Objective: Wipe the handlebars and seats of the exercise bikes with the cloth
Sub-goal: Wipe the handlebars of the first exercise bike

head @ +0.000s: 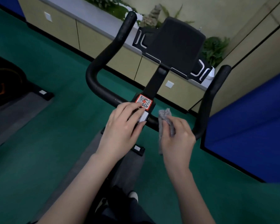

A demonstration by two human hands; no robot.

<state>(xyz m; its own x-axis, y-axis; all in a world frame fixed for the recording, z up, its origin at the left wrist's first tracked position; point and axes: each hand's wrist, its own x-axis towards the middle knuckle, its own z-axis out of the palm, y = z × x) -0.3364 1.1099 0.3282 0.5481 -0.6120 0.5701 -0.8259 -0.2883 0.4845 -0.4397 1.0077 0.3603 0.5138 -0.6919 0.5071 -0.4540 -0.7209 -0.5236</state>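
1. Cloth (pixel 164 120): grey and bunched, gripped in the right hand (pixel 178 139). The fingers were curled over it and the thumb pressed into its near fold. One wad stuck out past the fingertips and a tail hung below the thumb. It lay against the crossbar, just right of the centre stem. It was probably bunched to pad the grip and wrap round the tube.
2. Handlebar (pixel 94 81): black. The crossbar ran beneath both sets of fingers, and the horns rose well beyond the fingertips on either side.
3. Left hand (pixel 121 128): fingers straight, slightly apart, laid flat on the centre clamp and holding nothing. It looked like a brace to steady the bar while the other hand rubbed.
4. Code sticker (pixel 144 101): red-bordered, just beyond the left fingertips. A white label (pixel 143 117) was partly under them.
5. Screen (pixel 176 47): dark, on the stem, further out past the fingertips.
6. Seat: not in view. The handlebar pass seemed to be under way near the middle, with the horns and seat not yet done.
7. Green floor (pixel 55 78) all round, with a grey mat (pixel 129 164) below the wrists. A second machine (pixel 5 81) stood well left of the left fingers.
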